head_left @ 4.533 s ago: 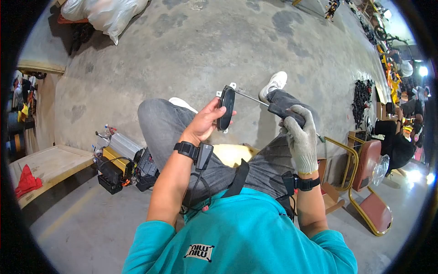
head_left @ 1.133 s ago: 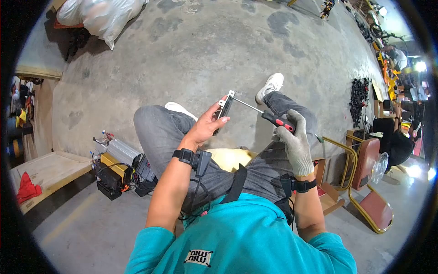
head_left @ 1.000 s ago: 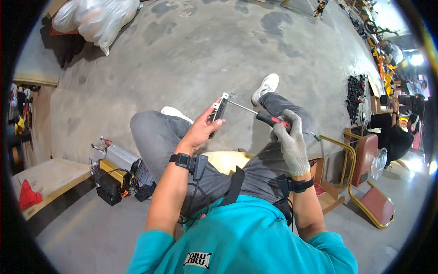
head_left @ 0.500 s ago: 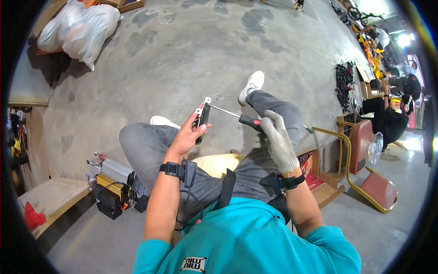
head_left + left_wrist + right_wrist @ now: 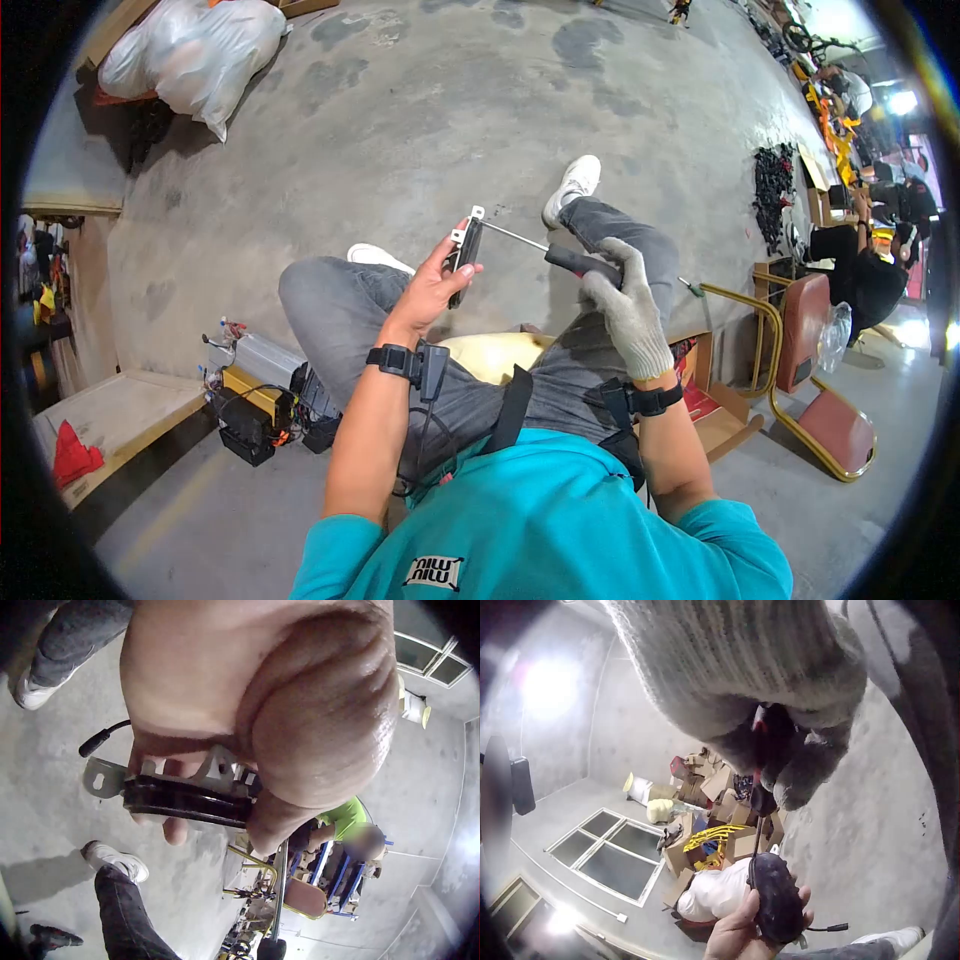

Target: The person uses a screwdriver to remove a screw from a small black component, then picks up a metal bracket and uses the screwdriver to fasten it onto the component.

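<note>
My bare left hand (image 5: 425, 298) holds a black oval part (image 5: 464, 264) between thumb and fingers. Pale bracket tabs stick out along one side of the part; in the left wrist view, one slotted metal tab (image 5: 103, 780) juts past its end. A short cable with a black connector (image 5: 93, 744) hangs out behind. My right hand (image 5: 632, 312), in a knitted glove, grips a screwdriver (image 5: 570, 260) by its black-and-red handle. Its thin shaft (image 5: 758, 837) runs to the part's upper end, near the tabs. Where the tip meets the part is too small to make out.
A folding chair (image 5: 806, 345) lies right of my legs, with an open carton (image 5: 722, 425) beside it. At left are a wired metal unit (image 5: 265, 365) and a wooden bench (image 5: 150, 405). A white bag (image 5: 195, 65) sits at upper left; another person (image 5: 865, 270) is at far right.
Since the earliest frame, the black part has turned from its broad face to edge-on. The screwdriver handle has rolled, showing less red than about a second ago. The head view has shifted slightly.
</note>
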Motion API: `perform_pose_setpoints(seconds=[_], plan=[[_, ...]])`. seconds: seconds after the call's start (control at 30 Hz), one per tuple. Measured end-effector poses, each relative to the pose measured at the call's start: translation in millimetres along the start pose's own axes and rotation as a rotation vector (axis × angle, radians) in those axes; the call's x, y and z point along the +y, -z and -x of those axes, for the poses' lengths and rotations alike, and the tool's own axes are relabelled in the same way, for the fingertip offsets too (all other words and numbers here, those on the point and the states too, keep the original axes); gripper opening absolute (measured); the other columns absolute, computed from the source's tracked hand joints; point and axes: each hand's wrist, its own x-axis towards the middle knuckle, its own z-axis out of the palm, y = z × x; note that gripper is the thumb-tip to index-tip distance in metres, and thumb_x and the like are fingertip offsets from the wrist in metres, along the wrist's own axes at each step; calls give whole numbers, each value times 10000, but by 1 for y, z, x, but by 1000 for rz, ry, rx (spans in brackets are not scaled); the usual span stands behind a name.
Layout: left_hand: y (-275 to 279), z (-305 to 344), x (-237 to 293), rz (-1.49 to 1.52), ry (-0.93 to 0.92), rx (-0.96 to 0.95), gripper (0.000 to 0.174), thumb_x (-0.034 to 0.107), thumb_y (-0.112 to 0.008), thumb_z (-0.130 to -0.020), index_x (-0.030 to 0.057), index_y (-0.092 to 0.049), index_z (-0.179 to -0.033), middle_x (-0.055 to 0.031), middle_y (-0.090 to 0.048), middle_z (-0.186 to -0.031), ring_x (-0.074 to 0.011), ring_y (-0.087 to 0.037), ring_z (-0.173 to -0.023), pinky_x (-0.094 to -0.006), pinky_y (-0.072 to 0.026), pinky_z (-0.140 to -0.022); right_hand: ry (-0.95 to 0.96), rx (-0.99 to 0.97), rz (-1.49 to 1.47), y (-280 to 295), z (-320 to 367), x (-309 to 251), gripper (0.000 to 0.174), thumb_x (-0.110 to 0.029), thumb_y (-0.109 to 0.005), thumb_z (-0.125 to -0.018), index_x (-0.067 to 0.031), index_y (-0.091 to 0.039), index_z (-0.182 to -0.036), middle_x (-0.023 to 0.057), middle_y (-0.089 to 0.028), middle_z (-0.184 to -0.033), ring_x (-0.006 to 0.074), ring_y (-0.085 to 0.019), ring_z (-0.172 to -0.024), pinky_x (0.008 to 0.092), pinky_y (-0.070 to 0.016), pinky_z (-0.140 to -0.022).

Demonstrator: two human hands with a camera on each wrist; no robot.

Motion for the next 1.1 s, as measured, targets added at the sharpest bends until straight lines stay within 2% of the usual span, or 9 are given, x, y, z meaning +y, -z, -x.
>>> perform_pose_setpoints(seconds=[0.07, 0.2, 0.27, 0.47, 0.6, 0.8, 0.9, 0.97, 1.1], plan=[[1, -1, 1, -11, -13, -21, 682, 113, -627, -989, 169, -305, -1588, 5, -529, -1322, -127, -612, -1082, -250, -495, -869, -216, -26, -93, 5, -5, -4, 497, -223, -614, -972, 7, -450, -1381, 66, -607, -1034, 102, -595, -839, 239, -519, -685], [5, -3, -6, 13, -21, -41, 686, 121, -629, -989, 172, -302, -1589, 1, -523, -1364, -130, -612, -1098, -255, -495, -876, -153, 11, 72, 3, -1, -5, 480, -249, -593, -990, 1, -456, -1377, 59, -616, -987, 99, -586, -785, 232, -514, -661], [5, -3, -6, 4, -2, -32, 690, 130, -633, -988, 177, -300, -1590, 2, -519, -1390, -133, -612, -1112, -269, -497, -885, 70, 19, 71, 0, -1, 6, 493, -263, -603, -985, -4, -459, -1380, 64, -621, -976, 106, -578, -742, 241, -509, -647], [3, -2, -3, 21, -17, -35, 684, 132, -631, -990, 184, -304, -1589, 2, -528, -1376, -138, -615, -1107, -279, -499, -897, -206, -37, -108, 8, -7, 2, 511, -196, -625, -950, 12, -447, -1382, 91, -620, -1055, 124, -603, -775, 261, -517, -671], [3, -2, -5, 18, -6, -30, 686, 126, -634, -988, 184, -307, -1588, 0, -530, -1363, -138, -615, -1103, -278, -499, -898, -27, -11, 13, -1, 1, -6, 488, -225, -605, -973, 8, -453, -1374, 85, -622, -1018, 121, -606, -741, 255, -505, -647], [3, -4, -5, 35, -26, -44, 685, 127, -635, -987, 182, -309, -1587, -5, -530, -1356, -138, -615, -1102, -275, -499, -894, -245, -83, -145, 8, -5, -9, 527, -213, -638, -946, 3, -442, -1386, 79, -607, -1020, 124, -619, -759, 254, -500, -648], [2, -2, -2, -9, -6, -19, 679, 135, -634, -987, 180, -315, -1584, -7, -527, -1358, -138, -613, -1105, -276, -499, -894, -170, -29, -27, 2, -2, -9, 502, -214, -629, -955, -2, -452, -1375, 78, -602, -1026, 117, -610, -748, 249, -505, -644], [0, -1, 0, 20, -11, -19, 678, 139, -636, -985, 180, -318, -1583, -8, -525, -1362, -140, -611, -1108, -278, -499, -896, 56, -3, 85, 0, -1, -3, 527, -294, -636, -945, 15, -489, -1346, 83, -611, -1004, 107, -592, -794, 259, -502, -707], [0, -2, -2, 43, -22, -19, 678, 136, -632, -987, 181, -315, -1584, -8, -524, -1364, -139, -610, -1110, -278, -498, -898, -81, 0, 10, 4, -3, -11, 537, -270, -647, -937, 15, -475, -1358, 80, -613, -1015, 112, -595, -812, 266, -505, -732]])
